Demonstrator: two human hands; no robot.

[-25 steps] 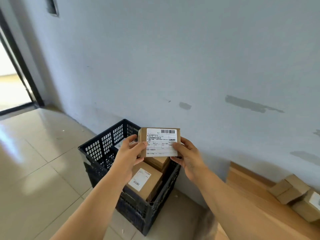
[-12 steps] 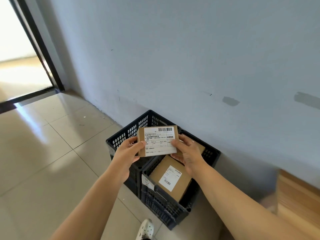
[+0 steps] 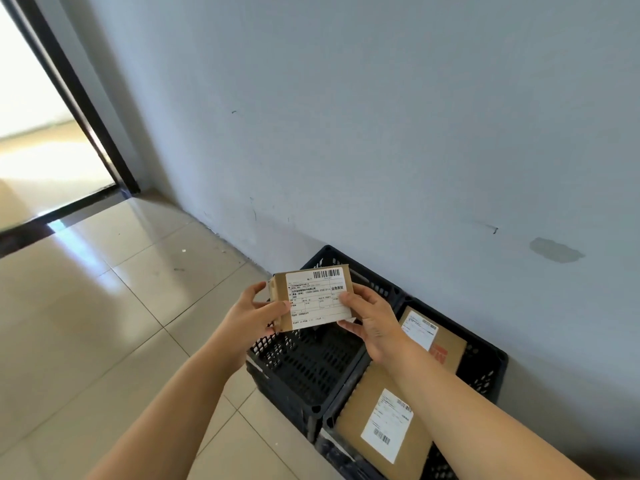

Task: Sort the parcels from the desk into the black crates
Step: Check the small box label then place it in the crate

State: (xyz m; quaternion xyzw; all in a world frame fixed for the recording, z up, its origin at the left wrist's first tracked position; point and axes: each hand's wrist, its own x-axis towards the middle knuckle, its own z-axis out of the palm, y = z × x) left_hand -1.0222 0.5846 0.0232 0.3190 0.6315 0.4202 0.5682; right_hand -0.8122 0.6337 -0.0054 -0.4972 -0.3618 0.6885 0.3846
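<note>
- left hand and right hand pinch small labelled parcel by its ends, label up
- parcel held above left crate
- right crate touching left crate, holds two labelled parcels
- both crates against wall

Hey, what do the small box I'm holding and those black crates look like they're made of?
The small brown box looks like matte corrugated cardboard: flat tan faces, folded edges, with a white paper shipping label stuck on. The black lattice crates look like moulded plastic, slightly dull, judging by their uniform perforated walls and rounded rims.
</note>
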